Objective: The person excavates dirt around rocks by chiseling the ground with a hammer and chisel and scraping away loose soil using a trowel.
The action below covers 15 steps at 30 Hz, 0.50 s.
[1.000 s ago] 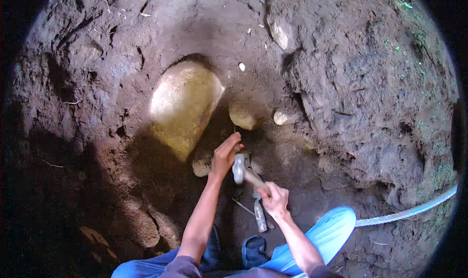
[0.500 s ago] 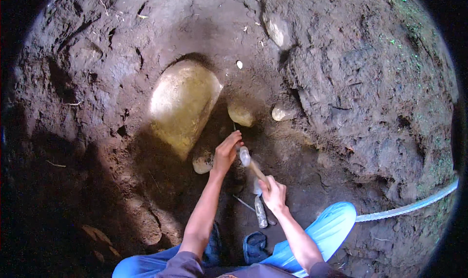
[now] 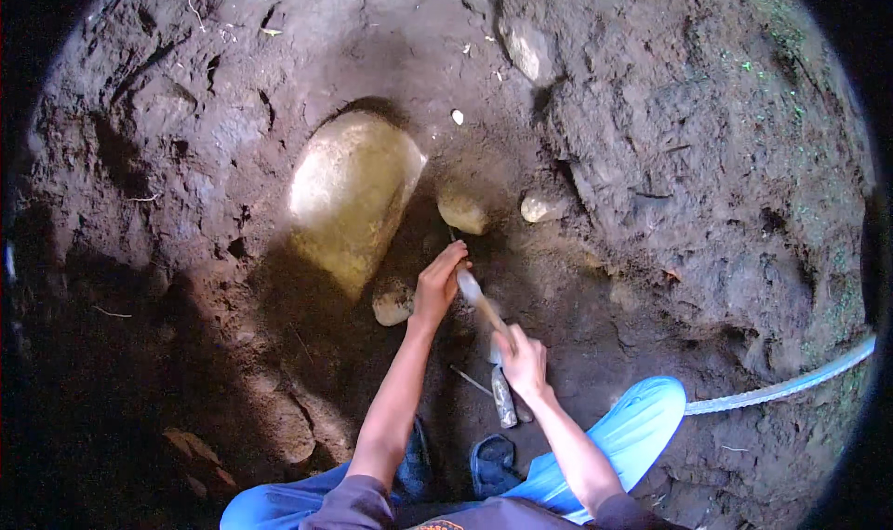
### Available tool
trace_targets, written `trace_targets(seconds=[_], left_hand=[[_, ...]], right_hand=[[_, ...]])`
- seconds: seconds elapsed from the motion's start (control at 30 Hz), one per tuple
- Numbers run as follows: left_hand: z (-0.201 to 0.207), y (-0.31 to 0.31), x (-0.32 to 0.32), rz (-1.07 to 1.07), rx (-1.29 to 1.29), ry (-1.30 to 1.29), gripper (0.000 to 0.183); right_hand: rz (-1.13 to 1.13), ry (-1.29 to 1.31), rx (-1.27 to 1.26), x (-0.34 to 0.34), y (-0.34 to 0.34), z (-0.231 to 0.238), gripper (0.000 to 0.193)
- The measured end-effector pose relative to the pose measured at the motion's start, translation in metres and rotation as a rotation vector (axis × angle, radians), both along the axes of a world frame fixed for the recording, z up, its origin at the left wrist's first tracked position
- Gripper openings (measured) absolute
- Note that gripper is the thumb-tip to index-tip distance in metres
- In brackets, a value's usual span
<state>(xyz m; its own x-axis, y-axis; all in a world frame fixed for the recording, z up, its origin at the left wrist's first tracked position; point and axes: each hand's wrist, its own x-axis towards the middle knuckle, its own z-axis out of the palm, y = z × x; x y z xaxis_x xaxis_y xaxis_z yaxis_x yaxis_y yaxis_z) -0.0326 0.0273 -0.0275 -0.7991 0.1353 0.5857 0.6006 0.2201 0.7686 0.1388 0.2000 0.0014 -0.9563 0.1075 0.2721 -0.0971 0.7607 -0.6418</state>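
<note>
My left hand (image 3: 435, 290) is closed around a thin dark metal rod, like a chisel (image 3: 453, 235); its far end points at the lower edge of a rounded yellowish stone (image 3: 462, 214). Most of the rod is hidden in my fingers. In my right hand (image 3: 524, 364) is a hammer (image 3: 490, 314) with a pale wooden handle. The blurred hammer head lies right beside my left hand, at the rod's near end; whether they touch, I cannot tell. Left of the rounded stone, a large smooth pale boulder (image 3: 349, 191) is set in the brown soil.
A smaller stone (image 3: 393, 305) lies left of my left wrist, and a pale stone (image 3: 538, 207) sits farther right. Between my feet and hands are a tool with a worn handle (image 3: 503, 402) and a thin rod (image 3: 470, 378). Rough earth (image 3: 670, 223) rises at right; a whitish hose-like strip (image 3: 791, 392) runs there.
The hammer head has shifted slightly toward my left hand and is more blurred. The whole view has moved a little; both hands keep their grips.
</note>
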Motion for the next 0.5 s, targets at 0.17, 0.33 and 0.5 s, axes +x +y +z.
trace_targets(seconds=[0.17, 0.33, 0.5], left_hand=[[0.005, -0.007, 0.013, -0.025, 0.018, -0.055, 0.034], [0.001, -0.009, 0.012, 0.062, -0.033, 0.017, 0.03], [0.02, -0.007, 0.0, 0.298, 0.196, -0.283, 0.025]], right_hand=[[0.082, 0.277, -0.085, 0.006, -0.007, 0.026, 0.028], [-0.114, -0.068, -0.158, 0.007, -0.013, 0.019, 0.029], [-0.111, 0.18, -0.283, 0.005, 0.001, 0.05, 0.04]])
